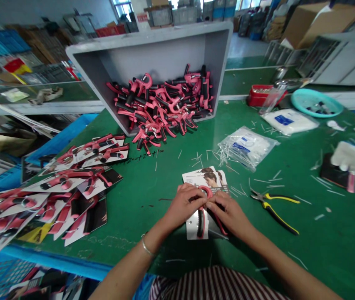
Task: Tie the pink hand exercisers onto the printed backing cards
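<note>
A pink hand grip (201, 221) with black ribbed handles lies on a printed backing card (192, 232) in front of me. My left hand (187, 203) is closed on the grip's upper left part, thumb and fingertips pressed down over it. From the other side my right hand (229, 211) pinches the grip near its coiled top, its fingertips meeting those of the left. Whatever small piece may sit between the fingertips is hidden. Under the hands, further cards (222, 177) stick out at the upper right.
A tilted grey bin (150, 37) holds many loose hand grips (167, 104). Carded grips (61, 183) are piled at left. Yellow-handled pliers (274, 208), scattered white ties (224, 156), a plastic bag (249, 146), a teal tray (316, 98) and a glove (350, 156) lie at right.
</note>
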`<act>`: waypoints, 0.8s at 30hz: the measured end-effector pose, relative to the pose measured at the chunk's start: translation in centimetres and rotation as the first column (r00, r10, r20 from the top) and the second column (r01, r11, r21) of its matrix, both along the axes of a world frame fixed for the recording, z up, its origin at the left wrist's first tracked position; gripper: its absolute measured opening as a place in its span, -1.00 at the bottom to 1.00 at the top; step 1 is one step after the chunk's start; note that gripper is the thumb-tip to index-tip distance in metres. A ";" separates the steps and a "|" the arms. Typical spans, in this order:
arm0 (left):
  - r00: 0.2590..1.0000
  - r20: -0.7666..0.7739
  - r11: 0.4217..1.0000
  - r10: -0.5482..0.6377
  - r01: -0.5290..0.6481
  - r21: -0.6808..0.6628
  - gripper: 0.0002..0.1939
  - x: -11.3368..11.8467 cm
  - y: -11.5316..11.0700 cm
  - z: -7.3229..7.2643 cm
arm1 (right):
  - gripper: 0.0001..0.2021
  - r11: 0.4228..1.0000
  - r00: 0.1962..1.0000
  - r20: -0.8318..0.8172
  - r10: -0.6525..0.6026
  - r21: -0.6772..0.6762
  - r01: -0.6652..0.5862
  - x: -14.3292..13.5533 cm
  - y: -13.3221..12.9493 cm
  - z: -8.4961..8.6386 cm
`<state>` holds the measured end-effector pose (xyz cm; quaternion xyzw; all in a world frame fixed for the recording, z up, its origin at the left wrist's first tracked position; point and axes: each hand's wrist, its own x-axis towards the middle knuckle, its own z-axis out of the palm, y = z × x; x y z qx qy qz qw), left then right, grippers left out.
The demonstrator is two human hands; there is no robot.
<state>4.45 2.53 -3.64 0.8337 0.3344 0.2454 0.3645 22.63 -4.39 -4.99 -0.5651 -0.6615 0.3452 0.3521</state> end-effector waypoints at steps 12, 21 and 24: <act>0.976 -0.205 0.914 -0.067 0.143 0.380 -0.81 -0.1 -5.4 -0.5 | -0.90 0.991 0.991 -0.022 -0.129 -0.036 0.128 -1.2 0.6 -0.2; 0.897 -0.218 0.893 0.384 -0.300 0.337 -0.47 -2.7 -7.3 -1.7 | -0.89 0.992 0.981 0.191 -0.019 0.125 -0.005 -1.0 -1.7 1.2; 0.857 -0.307 0.899 0.414 -0.332 0.286 -0.60 -3.4 -7.3 -1.8 | -0.89 0.980 0.914 0.399 0.078 0.139 -0.144 -2.1 -3.4 2.1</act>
